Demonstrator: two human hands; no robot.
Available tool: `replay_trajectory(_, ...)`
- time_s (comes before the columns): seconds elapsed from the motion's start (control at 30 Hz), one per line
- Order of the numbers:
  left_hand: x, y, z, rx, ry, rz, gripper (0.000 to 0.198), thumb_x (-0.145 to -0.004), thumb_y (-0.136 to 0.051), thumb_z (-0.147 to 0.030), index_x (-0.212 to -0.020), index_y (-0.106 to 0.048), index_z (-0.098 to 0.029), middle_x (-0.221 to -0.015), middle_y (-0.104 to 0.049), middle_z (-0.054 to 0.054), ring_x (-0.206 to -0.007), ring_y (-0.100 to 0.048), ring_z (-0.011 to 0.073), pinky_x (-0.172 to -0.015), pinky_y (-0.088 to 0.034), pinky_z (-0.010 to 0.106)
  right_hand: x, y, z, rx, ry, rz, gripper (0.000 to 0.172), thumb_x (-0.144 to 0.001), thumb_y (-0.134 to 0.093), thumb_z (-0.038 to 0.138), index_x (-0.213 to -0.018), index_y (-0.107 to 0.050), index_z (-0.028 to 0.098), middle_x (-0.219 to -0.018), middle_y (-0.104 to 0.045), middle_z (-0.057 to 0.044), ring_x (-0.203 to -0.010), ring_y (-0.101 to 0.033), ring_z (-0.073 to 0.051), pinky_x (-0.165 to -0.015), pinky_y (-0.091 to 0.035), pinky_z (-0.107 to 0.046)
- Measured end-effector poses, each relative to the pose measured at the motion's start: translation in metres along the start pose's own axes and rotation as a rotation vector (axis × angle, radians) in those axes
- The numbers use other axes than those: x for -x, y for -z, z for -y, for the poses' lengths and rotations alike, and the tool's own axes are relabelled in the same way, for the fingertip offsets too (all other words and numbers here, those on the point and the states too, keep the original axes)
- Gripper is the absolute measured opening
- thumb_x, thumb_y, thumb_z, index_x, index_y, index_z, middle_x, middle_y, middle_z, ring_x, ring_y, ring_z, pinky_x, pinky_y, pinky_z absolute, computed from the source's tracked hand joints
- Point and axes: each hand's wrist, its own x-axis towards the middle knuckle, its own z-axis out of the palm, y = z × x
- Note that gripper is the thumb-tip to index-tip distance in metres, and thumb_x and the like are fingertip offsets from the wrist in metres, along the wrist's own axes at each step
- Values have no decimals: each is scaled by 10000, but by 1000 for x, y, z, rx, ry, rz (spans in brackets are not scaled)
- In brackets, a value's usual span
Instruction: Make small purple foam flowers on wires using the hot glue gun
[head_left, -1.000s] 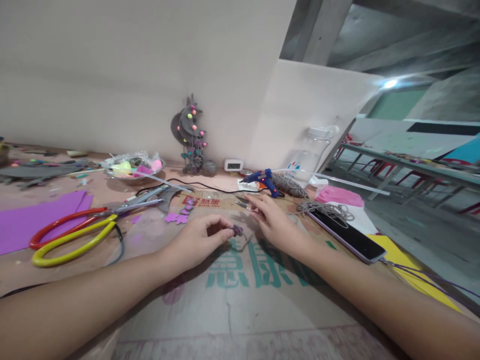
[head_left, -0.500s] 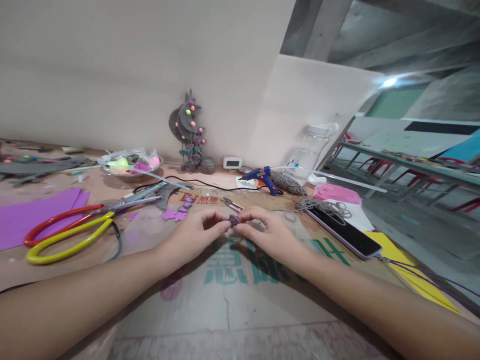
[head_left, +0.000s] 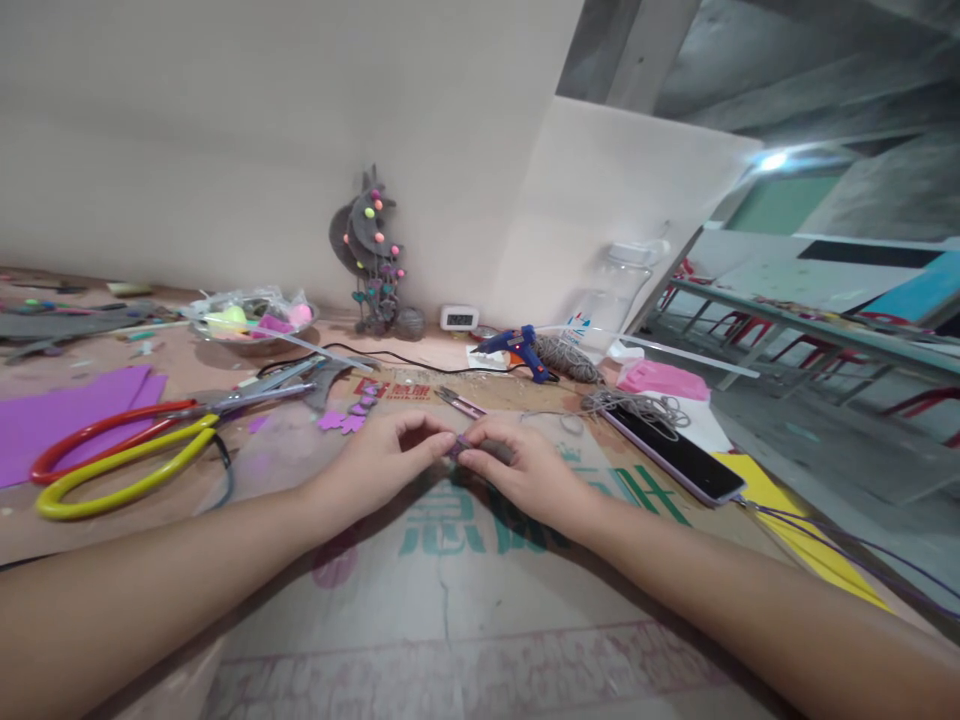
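Note:
My left hand (head_left: 382, 458) and my right hand (head_left: 517, 468) meet over a sheet of printed cardboard (head_left: 465, 590). Between their fingertips they pinch a small purple foam piece (head_left: 458, 447). Both hands have the fingers closed around it, and most of the piece is hidden by them. Small snips (head_left: 459, 402) lie just beyond the hands. A few cut purple foam shapes (head_left: 345, 419) rest to the left of my left hand.
Large scissors with red and yellow handles (head_left: 120, 455) lie at left on purple foam sheets (head_left: 64, 420). A blue glue gun (head_left: 517, 348), a twine ball (head_left: 570, 362), a phone (head_left: 671, 450), a pompom bowl (head_left: 251, 322) and a grey moon decoration (head_left: 371, 260) stand behind.
My right hand drew back from the snips to meet my left hand, and now both pinch the small purple piece together. The view has shifted slightly right and down.

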Motion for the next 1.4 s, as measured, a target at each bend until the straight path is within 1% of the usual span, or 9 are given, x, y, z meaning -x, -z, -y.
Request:
replay_trajectory(0.23, 2, 1, -4, -42, 31, -64, 199, -819, -530, -314, -765, -653, -167, -717, -655, 9, -648, -571, 133, -611, -447, 234, 1, 5, 3, 21, -71, -48, 235, -881, -483, 313, -717, -584, 178, -691, -631, -6, -668, -577, -134, -648, -447, -254)
replay_trajectory(0.33, 1, 1, -4, -53, 24, -85, 181, -812, -533, -296, -773, -660, -172, -721, -657, 5, -663, -574, 135, -619, -440, 232, 4, 5, 4, 91, 27, -69, 233, -901, -450, 296, -758, -591, 178, -723, -633, -17, -709, -574, -142, -677, -436, -264)
replay_trajectory(0.5, 0, 1, -3, -22, 16, -64, 164, -808, -530, -280, -790, -657, -178, -734, -660, 0, -674, -578, 138, -623, -437, 229, 7, 3, 6, 214, 230, 0, 229, -915, -433, 279, -807, -607, 176, -757, -644, -33, -711, -543, -145, -714, -411, -289)
replay_trajectory(0.63, 0, 1, -2, -22, 8, -63, 153, -811, -528, -274, -799, -649, -181, -736, -657, -6, -680, -579, 135, -639, -440, 231, 6, 4, 8, 287, 272, 64, 276, -929, -412, 290, -772, -605, 170, -738, -643, -32, -706, -532, -146, -717, -394, -299)
replay_trajectory(0.83, -1, 1, -1, 11, 19, -83, 168, -826, -518, -302, -834, -631, -178, -782, -661, 6, -703, -593, 140, -625, -449, 231, 2, 8, 3, 293, 198, 40, 331, -940, -379, 328, -770, -612, 165, -786, -640, -55, -793, -549, -169, -774, -401, -326)
replay_trajectory(0.97, 1, 0, -2, 45, 32, -73, 177, -835, -515, -317, -862, -612, -171, -788, -645, 11, -681, -583, 129, -589, -434, 216, -1, 11, -5, 195, 68, -163, 200, -913, -429, 285, -944, -593, 175, -893, -641, -53, -853, -565, -172, -781, -420, -312)
replay_trajectory(1.07, 2, 0, -2, 70, 41, -64, 180, -844, -506, -320, -849, -601, -167, -751, -621, 3, -659, -571, 120, -583, -434, 214, -5, 13, -10, 146, -38, -269, 116, -857, -510, 272, -841, -568, 173, -808, -627, -26, -770, -571, -158, -705, -436, -275)
replay_trajectory(1.2, 2, -1, 0, 69, 42, -63, 178, -840, -512, -324, -825, -588, -164, -721, -597, -4, -664, -563, 120, -600, -443, 219, -7, 15, -11, 107, -122, -269, 153, -837, -530, 282, -731, -564, 177, -705, -609, 1, -681, -562, -143, -611, -424, -242)
replay_trajectory(1.4, 1, -1, 2, 60, 49, -48, 179, -841, -512, -328, -848, -589, -167, -754, -608, 3, -685, -577, 126, -603, -446, 222, -1, 12, -2, 42, -47, -195, 163, -880, -474, 269, -893, -619, 195, -797, -656, -11, -775, -604, -150, -727, -445, -270)
